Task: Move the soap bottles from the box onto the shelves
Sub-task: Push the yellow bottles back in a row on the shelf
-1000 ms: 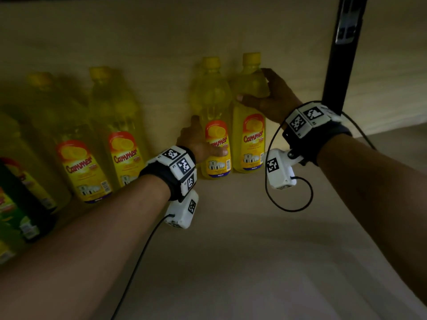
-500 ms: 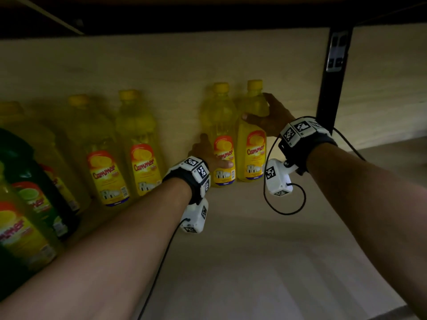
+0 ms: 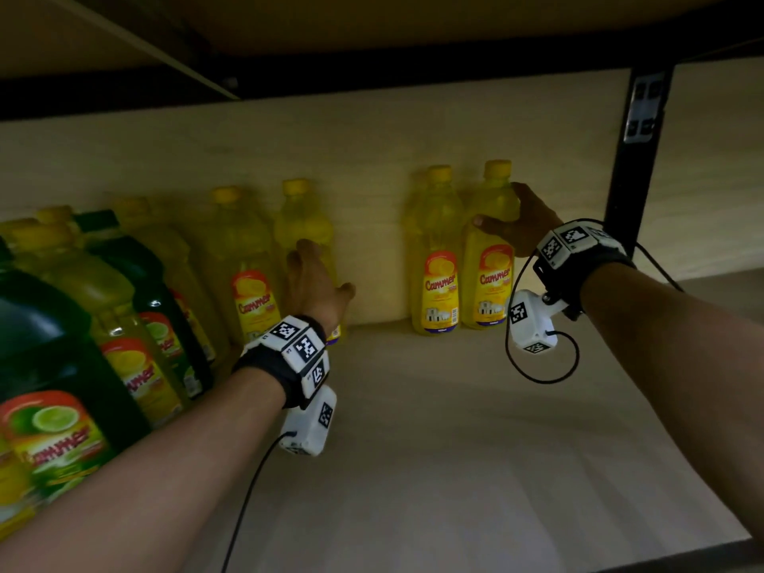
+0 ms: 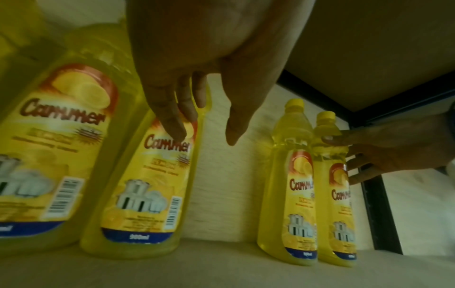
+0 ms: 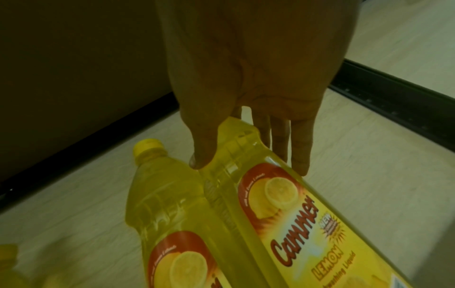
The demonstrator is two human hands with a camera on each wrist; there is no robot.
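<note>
My right hand (image 3: 521, 222) wraps the shoulder of the rightmost yellow bottle (image 3: 489, 258), thumb on the front, fingers curled round the far side; the right wrist view shows the same grip below the cap. That bottle stands upright on the shelf (image 3: 454, 428), against the back panel (image 3: 372, 150) and touching its neighbour bottle (image 3: 437, 258) on its left. Both are just left of the black upright post (image 3: 636, 159).

My left hand (image 3: 315, 283) holds nothing, its fingers straight and loosely apart. It reaches toward another yellow bottle (image 3: 304, 225) further left; in the left wrist view the fingertips (image 4: 176, 126) lie over its label, though I cannot tell if they touch it. A gap of bare shelf separates this bottle from the right pair.

More yellow bottles (image 3: 244, 258) continue left along the back. At the near left stand green lime bottles (image 3: 58, 366). No box in view.
</note>
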